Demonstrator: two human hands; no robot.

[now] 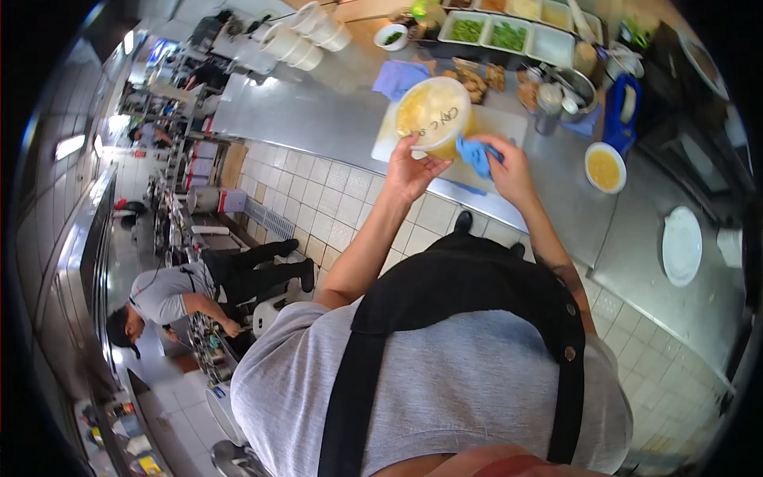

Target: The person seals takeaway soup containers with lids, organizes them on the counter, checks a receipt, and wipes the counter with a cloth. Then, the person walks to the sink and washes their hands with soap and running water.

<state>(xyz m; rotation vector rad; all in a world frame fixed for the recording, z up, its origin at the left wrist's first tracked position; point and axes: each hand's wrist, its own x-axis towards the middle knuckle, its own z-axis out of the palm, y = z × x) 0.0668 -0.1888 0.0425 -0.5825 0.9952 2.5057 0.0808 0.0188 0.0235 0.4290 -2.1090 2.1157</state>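
Note:
My left hand (415,172) is closed on the near rim of a round plastic tub (433,115), its thumb on the lid. Handwriting in dark marker runs across the pale lid, and yellowish contents show through. In my right hand (511,168) a crumpled blue cloth (477,155) is pinched, right at the tub's side. The tub is held above a white cutting board (506,127) on the steel counter. Ginger-like brown pieces (470,83) lie just behind it.
Trays of chopped greens (466,31) line the back. A bowl of yellow food (605,168), a blue long-handled item (622,119) and a white oval plate (682,246) are on the right. Stacked white tubs (306,36) stand back left. A co-worker (171,290) bends at the left.

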